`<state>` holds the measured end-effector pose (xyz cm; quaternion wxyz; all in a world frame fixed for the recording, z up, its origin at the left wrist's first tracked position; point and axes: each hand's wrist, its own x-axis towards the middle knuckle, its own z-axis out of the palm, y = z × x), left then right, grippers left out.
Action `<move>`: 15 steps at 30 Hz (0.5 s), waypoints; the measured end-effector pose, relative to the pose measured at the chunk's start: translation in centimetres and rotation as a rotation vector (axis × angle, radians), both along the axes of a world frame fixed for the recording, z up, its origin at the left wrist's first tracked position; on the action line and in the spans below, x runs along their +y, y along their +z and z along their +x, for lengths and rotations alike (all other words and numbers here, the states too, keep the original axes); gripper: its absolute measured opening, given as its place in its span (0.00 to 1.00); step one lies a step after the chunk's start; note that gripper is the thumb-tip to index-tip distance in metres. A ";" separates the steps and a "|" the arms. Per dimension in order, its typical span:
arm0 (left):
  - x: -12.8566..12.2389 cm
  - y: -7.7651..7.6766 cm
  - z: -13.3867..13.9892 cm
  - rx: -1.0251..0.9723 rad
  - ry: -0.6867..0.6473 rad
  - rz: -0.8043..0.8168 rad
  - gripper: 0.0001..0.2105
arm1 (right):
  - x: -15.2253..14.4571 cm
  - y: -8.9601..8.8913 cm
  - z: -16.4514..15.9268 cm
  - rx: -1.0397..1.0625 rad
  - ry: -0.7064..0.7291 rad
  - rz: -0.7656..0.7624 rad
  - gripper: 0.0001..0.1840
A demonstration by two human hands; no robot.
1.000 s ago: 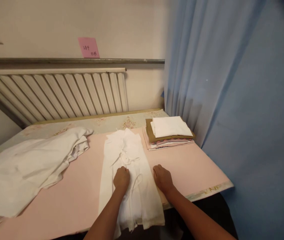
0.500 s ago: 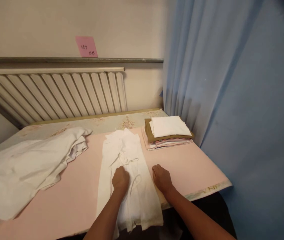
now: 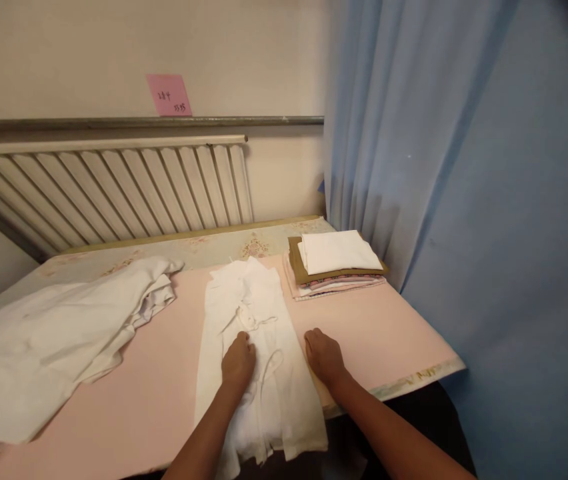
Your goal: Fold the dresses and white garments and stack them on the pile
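Note:
A white cloth garment (image 3: 244, 287) with thin ties and a loop lies lengthwise in front of me, its near end hanging over the table edge. Over its middle, just below the knotted ties, rests my left hand (image 3: 239, 360), fingers curled closed. Whatever those fingers pinch is hidden. My right hand (image 3: 325, 357) is a fist beside the garment's right edge, close to the pink cloth; its palm is turned away, so I cannot make out what it holds. The garment lies mostly flat, with small wrinkles near the ties.
A crumpled white cloth (image 3: 59, 333) covers the left side. At the back right sits a folded stack of fabrics, a white folded cloth (image 3: 339, 252) on top. Pink cloth (image 3: 154, 400) covers the table. Behind stands a radiator (image 3: 114, 193); a blue curtain (image 3: 494, 220) hangs right.
My left hand has shifted slightly left and its fingers have turned a little. My right hand has stayed in place beside the garment. The view has tilted very slightly.

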<state>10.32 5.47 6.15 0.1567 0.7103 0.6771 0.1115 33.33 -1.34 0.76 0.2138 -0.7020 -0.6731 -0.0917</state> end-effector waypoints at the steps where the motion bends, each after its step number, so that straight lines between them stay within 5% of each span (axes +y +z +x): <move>1: 0.1 0.0 -0.4 0.000 -0.023 0.020 0.09 | 0.0 0.0 0.0 0.000 -0.001 -0.002 0.10; 15: -0.2 -3.9 -2.7 0.161 -0.367 0.239 0.21 | 0.0 0.3 -0.2 -0.019 -0.010 -0.022 0.09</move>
